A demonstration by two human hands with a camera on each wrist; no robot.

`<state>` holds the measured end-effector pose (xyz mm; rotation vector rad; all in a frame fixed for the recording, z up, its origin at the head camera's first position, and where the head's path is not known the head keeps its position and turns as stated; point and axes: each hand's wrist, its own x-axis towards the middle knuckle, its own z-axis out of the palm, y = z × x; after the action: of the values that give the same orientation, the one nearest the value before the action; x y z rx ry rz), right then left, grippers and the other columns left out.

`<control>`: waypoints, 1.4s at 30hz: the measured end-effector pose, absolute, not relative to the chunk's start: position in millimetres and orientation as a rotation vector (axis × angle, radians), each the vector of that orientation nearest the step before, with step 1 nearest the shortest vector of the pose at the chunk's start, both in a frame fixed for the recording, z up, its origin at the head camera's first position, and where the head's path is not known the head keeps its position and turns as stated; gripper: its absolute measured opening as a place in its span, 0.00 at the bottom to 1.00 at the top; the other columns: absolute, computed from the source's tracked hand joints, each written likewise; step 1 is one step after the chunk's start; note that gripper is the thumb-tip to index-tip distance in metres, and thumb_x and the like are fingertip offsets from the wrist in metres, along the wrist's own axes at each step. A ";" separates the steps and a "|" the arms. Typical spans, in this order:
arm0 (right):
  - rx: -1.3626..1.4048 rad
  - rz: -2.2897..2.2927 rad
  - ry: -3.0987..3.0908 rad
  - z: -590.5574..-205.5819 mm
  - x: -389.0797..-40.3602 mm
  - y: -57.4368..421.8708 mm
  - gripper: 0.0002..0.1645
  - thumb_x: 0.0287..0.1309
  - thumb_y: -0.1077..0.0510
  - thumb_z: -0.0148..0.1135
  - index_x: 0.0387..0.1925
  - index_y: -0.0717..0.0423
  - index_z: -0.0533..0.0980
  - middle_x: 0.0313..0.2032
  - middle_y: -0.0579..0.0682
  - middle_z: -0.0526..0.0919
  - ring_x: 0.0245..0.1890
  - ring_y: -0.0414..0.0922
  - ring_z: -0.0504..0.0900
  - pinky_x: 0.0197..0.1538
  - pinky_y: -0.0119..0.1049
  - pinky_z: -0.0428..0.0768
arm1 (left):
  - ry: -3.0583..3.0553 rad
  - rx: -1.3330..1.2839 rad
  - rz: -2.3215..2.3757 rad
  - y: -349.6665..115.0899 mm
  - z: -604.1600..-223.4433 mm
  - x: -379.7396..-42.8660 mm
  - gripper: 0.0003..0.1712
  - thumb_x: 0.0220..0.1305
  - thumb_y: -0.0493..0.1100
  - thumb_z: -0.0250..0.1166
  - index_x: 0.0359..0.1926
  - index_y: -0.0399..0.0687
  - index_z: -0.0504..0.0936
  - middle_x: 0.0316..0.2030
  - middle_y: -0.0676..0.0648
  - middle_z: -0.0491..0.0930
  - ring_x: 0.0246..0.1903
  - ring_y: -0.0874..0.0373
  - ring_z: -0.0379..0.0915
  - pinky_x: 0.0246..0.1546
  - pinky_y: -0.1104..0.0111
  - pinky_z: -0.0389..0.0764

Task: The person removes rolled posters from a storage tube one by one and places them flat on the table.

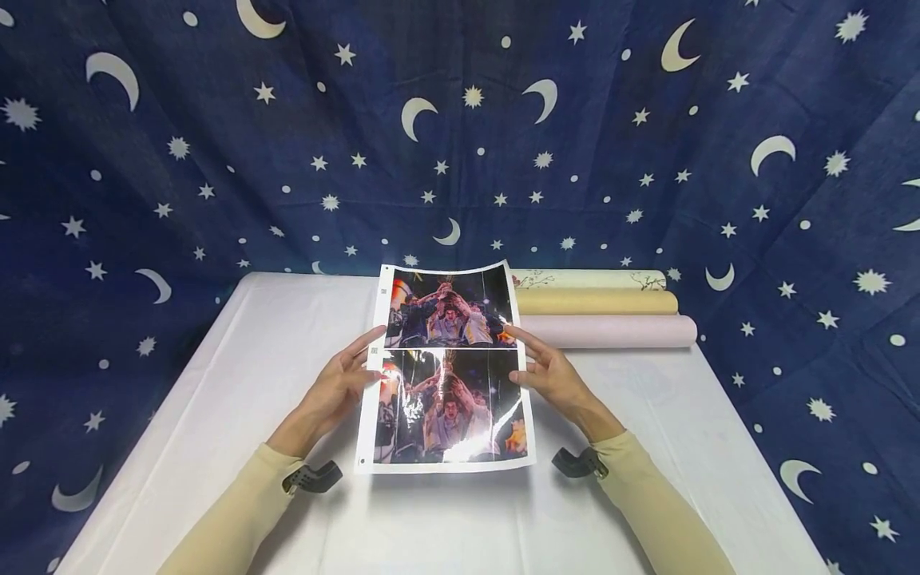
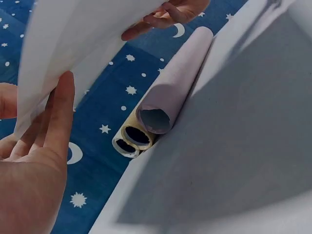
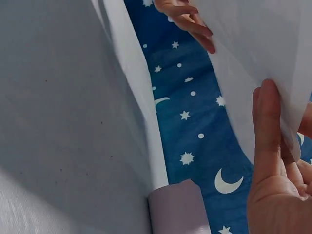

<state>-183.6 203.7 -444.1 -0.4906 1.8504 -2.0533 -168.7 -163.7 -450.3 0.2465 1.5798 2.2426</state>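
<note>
A glossy printed sheet [image 1: 446,407] is held up above the white table, its printed side showing in the head view. Two near-identical pictures of a group with raised arms fill it, one over the other, with bright glare on the lower one. My left hand [image 1: 334,391] grips its left edge between thumb and fingers, and my right hand [image 1: 561,383] grips the right edge the same way. Both wrist views show the plain white back of the sheet [image 2: 83,39]. Fingers [image 3: 268,117] of the right hand lie against that back, which curves slightly.
Behind the sheet, three rolls lie side by side at the back right: a pink roll [image 1: 611,331], a yellow roll [image 1: 600,302] and a white roll with a branch print [image 1: 589,279]. A dark blue cloth [image 1: 460,160] with moons and stars hangs around the white table [image 1: 446,527].
</note>
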 end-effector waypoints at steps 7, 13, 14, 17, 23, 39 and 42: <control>-0.516 -1.956 1.989 -448.7 -186.4 195.5 0.50 0.54 0.74 0.63 0.75 0.54 0.55 0.76 0.58 0.53 0.53 0.45 0.83 0.50 0.39 0.84 | 1.806 0.238 2.147 -167.6 -455.0 -171.2 0.48 0.60 0.24 0.53 0.77 0.54 0.50 0.74 0.39 0.57 0.58 0.62 0.76 0.55 0.68 0.79; -0.506 -1.832 2.200 -453.4 -192.7 182.7 0.46 0.56 0.72 0.64 0.74 0.49 0.59 0.75 0.56 0.58 0.57 0.60 0.79 0.47 0.41 0.85 | 2.230 0.238 1.887 -172.7 -454.3 -177.0 0.45 0.60 0.25 0.54 0.77 0.50 0.53 0.70 0.36 0.65 0.56 0.47 0.79 0.45 0.70 0.83; -0.493 -1.833 2.205 -453.9 -193.6 180.2 0.46 0.56 0.72 0.64 0.74 0.49 0.59 0.74 0.58 0.59 0.57 0.61 0.79 0.46 0.41 0.86 | 2.274 0.237 1.850 -174.2 -453.9 -177.8 0.45 0.61 0.26 0.55 0.77 0.50 0.53 0.69 0.36 0.66 0.55 0.46 0.80 0.43 0.71 0.83; -0.479 -1.838 2.226 -454.3 -196.6 172.1 0.46 0.56 0.72 0.64 0.73 0.51 0.60 0.71 0.62 0.64 0.56 0.63 0.79 0.45 0.42 0.86 | 2.355 0.212 1.807 -178.9 -452.5 -179.8 0.44 0.60 0.26 0.57 0.76 0.50 0.55 0.68 0.35 0.67 0.50 0.47 0.82 0.36 0.72 0.83; -0.501 -1.799 2.352 -453.1 -203.1 153.7 0.45 0.53 0.71 0.67 0.71 0.52 0.63 0.66 0.61 0.67 0.55 0.63 0.80 0.46 0.38 0.85 | 2.465 0.176 1.755 -192.2 -449.3 -182.7 0.45 0.62 0.27 0.57 0.77 0.52 0.53 0.73 0.36 0.57 0.55 0.38 0.78 0.40 0.67 0.85; -0.514 -1.762 2.319 -457.8 -223.8 88.6 0.48 0.53 0.72 0.66 0.73 0.48 0.60 0.70 0.54 0.64 0.54 0.58 0.82 0.43 0.36 0.86 | 2.725 0.122 1.282 -251.0 -437.6 -198.4 0.48 0.62 0.32 0.63 0.78 0.48 0.48 0.73 0.30 0.52 0.55 0.31 0.74 0.40 0.60 0.82; -0.517 -1.769 2.276 -458.4 -228.7 75.1 0.50 0.53 0.73 0.65 0.74 0.47 0.59 0.71 0.54 0.62 0.56 0.59 0.81 0.46 0.36 0.85 | 2.719 0.127 1.274 -264.8 -436.2 -202.6 0.48 0.62 0.31 0.63 0.78 0.48 0.47 0.73 0.29 0.52 0.53 0.32 0.75 0.38 0.63 0.81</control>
<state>-228.7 75.1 -458.4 -0.5170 2.2762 -1.7693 -202.6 -264.8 -436.2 0.1274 2.7188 1.2743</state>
